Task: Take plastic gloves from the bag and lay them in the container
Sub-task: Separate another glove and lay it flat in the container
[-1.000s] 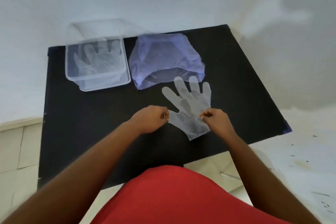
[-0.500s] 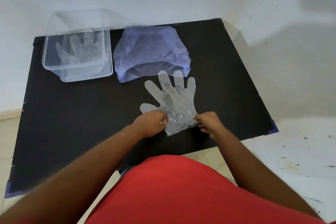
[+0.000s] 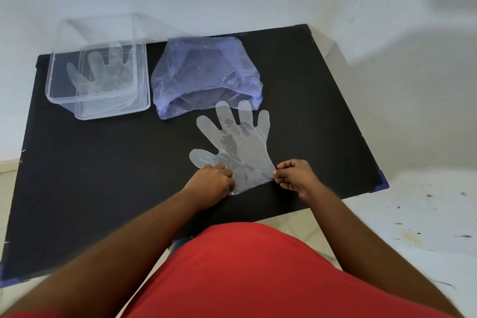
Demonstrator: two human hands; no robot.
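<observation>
Clear thin plastic glove (image 3: 241, 147) lies flat, cuff corners pinched by left hand (image 3: 211, 182) and right hand (image 3: 294, 175); next, lift it leftward into the clear square plastic container (image 3: 140, 90)

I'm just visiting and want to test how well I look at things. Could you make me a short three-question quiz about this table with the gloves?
1. True or false: the clear container already holds a glove.
2. Which part of the flat glove do the left hand and right hand pinch? A) the fingertips B) the cuff corners C) the thumb
3. Fill in: the glove's fingertips point towards, and two overlap, the open mouth of the bluish ____.

Key:
1. True; a glove shows through its walls.
2. B
3. bag
</observation>
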